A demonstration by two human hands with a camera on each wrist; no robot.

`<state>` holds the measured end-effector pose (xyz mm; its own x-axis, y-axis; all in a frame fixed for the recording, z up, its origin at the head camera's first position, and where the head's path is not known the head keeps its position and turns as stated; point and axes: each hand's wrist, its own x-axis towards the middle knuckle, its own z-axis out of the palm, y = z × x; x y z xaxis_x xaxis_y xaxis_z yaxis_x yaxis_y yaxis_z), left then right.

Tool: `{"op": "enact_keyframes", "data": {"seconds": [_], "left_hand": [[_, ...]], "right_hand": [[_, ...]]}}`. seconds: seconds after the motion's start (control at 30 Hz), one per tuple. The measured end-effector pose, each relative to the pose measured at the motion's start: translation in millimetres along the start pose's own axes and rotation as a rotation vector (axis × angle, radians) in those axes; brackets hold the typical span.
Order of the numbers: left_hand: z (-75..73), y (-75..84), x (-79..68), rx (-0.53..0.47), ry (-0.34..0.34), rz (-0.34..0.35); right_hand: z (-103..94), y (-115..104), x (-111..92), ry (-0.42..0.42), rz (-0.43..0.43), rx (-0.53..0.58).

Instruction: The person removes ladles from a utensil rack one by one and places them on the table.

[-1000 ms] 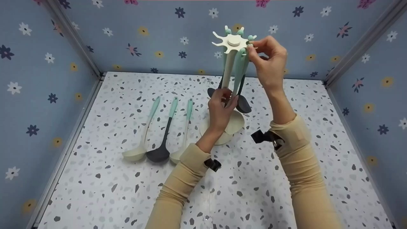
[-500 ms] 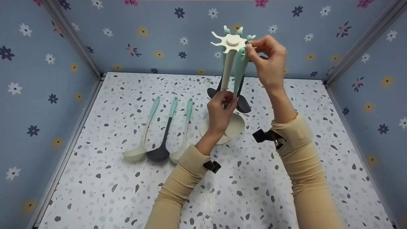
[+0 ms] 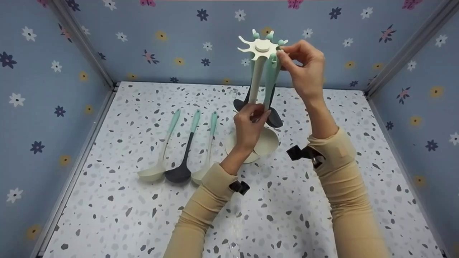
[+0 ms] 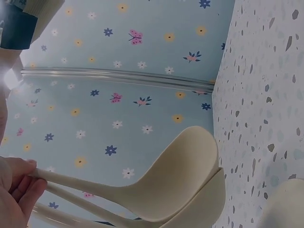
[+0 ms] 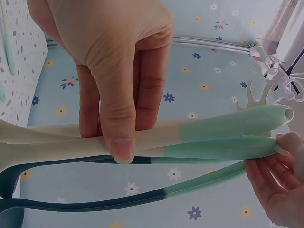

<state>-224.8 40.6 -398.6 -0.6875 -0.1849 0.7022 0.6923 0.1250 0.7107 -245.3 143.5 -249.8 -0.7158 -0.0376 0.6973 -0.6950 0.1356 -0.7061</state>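
Note:
A cream utensil rack (image 3: 262, 46) stands at the back, its top spread into curved hooks. Dark ladles (image 3: 274, 117) with mint handles hang from it. My left hand (image 3: 247, 130) pinches the cream shaft of a ladle (image 5: 237, 121) whose mint end lies close to the hooks. At the rack's top, my right hand (image 3: 305, 70) pinches the mint handle end of another ladle right at a hook. The right wrist view shows both hands on the handles. Two cream bowls (image 4: 183, 173) overlap in the left wrist view; fingers partly hide the shafts.
On the speckled table (image 3: 287, 215), three ladles lie side by side at the left: a cream one (image 3: 152, 172), a dark one (image 3: 179, 173) and another cream one (image 3: 209, 143). Flower-patterned panels (image 3: 161, 39) close off the back and both sides.
The cream ladle bowl below my left hand has shifted slightly to the right. My right forearm has moved a little right, its fingers staying at the same hook.

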Motion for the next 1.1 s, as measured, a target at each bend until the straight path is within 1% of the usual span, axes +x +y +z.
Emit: {"op": "enact_keyframes", "data": {"seconds": [0.17, 0.27, 0.53, 0.67, 0.87, 0.97, 1.1], "left_hand": [[-0.2, 3.5, -2.1, -0.065, -0.020, -0.018], [-0.6, 4.9, -3.1, -0.081, -0.027, -0.031], [-2.0, 9.7, -7.9, -0.100, -0.004, -0.038], [-2.2, 13.9, -10.2, -0.081, 0.011, -0.027], [-4.5, 21.6, -13.2, -0.054, 0.021, 0.021], [-9.5, 25.9, -15.6, -0.048, 0.020, 0.032], [-21.0, 32.2, -19.2, -0.035, 0.018, 0.030]], "right_hand": [[-0.7, 0, 0, -0.002, 0.010, 0.015], [-0.7, -1, 1, 0.002, 0.018, 0.017], [-0.8, 1, 1, -0.008, 0.016, 0.039], [-0.9, 1, 1, -0.012, 0.011, 0.045], [-0.7, 0, 1, -0.014, 0.003, 0.017], [-0.8, 1, 1, -0.011, 0.009, 0.028], [-2.7, 12, 2, -0.008, 0.016, 0.040]]}}
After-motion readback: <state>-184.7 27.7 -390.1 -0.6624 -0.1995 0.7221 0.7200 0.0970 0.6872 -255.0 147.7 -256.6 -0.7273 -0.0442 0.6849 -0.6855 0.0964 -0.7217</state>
